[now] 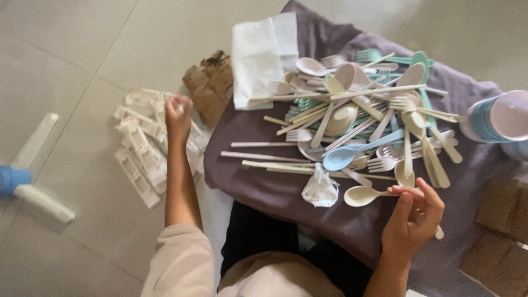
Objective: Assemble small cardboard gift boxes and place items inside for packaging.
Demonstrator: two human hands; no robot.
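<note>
A person sits over a purple cloth (258,181) draped across their lap and beyond, sleeves of a pale pink top showing at the bottom edge of the view. The right hand (413,214) rests on the near part of the cloth, its fingers (423,192) curled loosely around the handle of a cream spoon (360,195), whose bowl lies flat on the cloth just left of the hand. Beside that bowl sits a crumpled white paper wad (320,190).

The left hand (178,114) stretches out over the tiled floor (82,49) to the left of the cloth, fingers closed together in a loose fist above a stack of packed white cutlery sets (140,159); whether it pinches anything there cannot be made out.

Past the spoon, a light blue spoon (344,157) lies among a tangled heap of cream, white and teal plastic cutlery (357,104), forks, spoons and chopsticks crossing one another over the middle of the cloth. A stack of cups (495,118) lies on its side at the right edge, near brown cardboard boxes (503,231). At the far left side of the heap lie folded white napkins (258,60), touching a crumpled brown paper bag (210,85) on the floor. A blurred white and blue object (27,176) lies far left.
</note>
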